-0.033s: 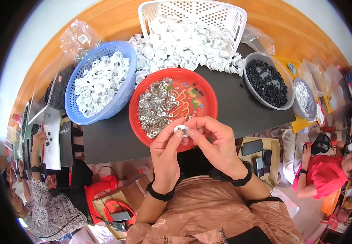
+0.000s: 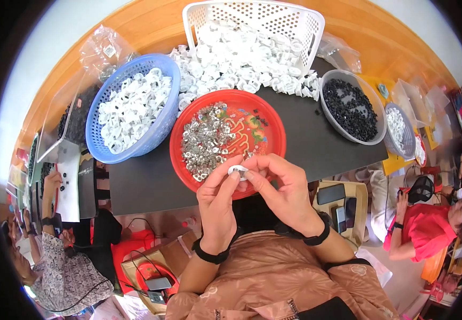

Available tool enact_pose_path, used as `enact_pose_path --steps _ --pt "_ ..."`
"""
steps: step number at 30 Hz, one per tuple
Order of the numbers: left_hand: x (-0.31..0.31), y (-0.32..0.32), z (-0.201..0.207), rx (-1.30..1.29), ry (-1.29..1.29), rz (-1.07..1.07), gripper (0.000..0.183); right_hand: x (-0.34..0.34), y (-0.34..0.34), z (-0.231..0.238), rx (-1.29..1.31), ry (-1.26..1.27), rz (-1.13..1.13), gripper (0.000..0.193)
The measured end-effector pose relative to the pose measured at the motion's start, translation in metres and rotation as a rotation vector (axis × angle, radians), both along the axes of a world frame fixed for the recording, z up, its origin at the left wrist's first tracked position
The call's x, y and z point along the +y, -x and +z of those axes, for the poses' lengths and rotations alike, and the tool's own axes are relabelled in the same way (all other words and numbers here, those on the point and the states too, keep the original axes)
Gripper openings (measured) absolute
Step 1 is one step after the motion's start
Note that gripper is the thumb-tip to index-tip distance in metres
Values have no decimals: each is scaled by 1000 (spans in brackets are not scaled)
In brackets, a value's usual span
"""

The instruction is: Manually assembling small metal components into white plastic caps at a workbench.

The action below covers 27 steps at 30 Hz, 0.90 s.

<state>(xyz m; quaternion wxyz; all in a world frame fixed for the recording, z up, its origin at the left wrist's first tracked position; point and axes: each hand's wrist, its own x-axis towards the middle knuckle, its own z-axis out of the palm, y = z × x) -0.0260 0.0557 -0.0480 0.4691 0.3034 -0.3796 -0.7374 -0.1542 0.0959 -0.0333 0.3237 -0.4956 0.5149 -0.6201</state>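
Observation:
A small white plastic ring-shaped part (image 2: 236, 169) is pinched between both hands, over the near rim of a red plate (image 2: 280, 133). My left hand (image 2: 217, 194) grips its left side with thumb and forefinger. My right hand (image 2: 283, 184) holds its right side, the thumb pressed to it. A small metallic-looking bit shows at the part's near side; the fingers hide the rest. On the plate lies a heap of small shiny metal pieces (image 2: 201, 141), mostly at the left, with a few tiny black bits (image 2: 260, 118) at the far right.
A blue basket (image 2: 151, 146) of white parts stands left; a tipped white basket (image 2: 312, 42) spills similar parts behind the plate. At right, a grey bowl (image 2: 378, 136) holds black pieces. A cardboard box with phones (image 2: 331, 194) sits below the table edge. People work on both sides.

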Motion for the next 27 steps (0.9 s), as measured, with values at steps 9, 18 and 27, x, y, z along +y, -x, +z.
enact_pose_path --steps 9,18,27 --pt "5 -7 -1 97 -114 -31 33 7 0 7 198 8 8 17" --pt "-9 -21 -4 183 -105 -29 28 -35 55 20 741 -18 -142 10" --pt "-18 -24 -7 212 -140 -99 27 -91 90 -13 1191 -194 3 10"
